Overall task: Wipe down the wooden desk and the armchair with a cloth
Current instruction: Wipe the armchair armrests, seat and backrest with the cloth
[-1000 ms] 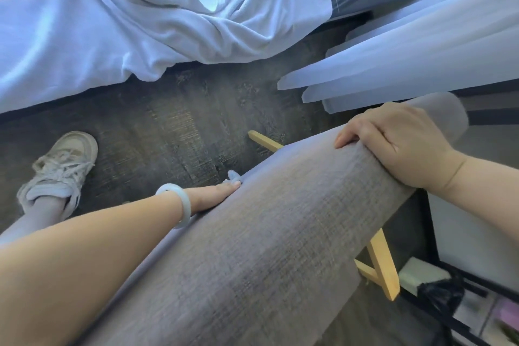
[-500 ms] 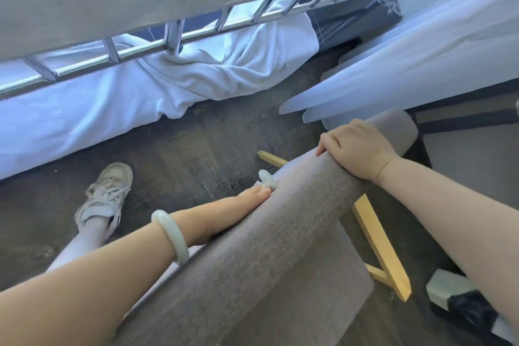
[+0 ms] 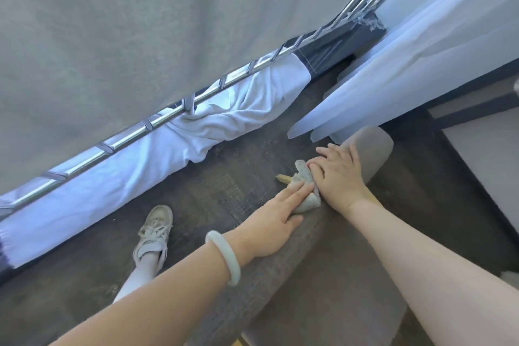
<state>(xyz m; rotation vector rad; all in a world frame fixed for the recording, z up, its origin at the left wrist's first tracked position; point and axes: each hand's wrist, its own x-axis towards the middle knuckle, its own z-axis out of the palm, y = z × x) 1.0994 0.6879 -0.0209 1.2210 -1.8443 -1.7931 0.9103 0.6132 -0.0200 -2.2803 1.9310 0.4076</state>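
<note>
The cloth (image 3: 306, 187) sits bunched on the armchair (image 3: 280, 275) top, the left hand (image 3: 269, 220) pressing it with straight fingers, the right hand (image 3: 337, 174) flat beside it, gripping nothing; spreading it wider should wipe more evenly.

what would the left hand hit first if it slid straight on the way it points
Probably the right hand, resting on the armchair back just past the cloth under the left hand.

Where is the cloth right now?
Head view, right of centre: the cloth lies on the grey top of the armchair, pressed under the left hand, right beside the right hand.
</note>
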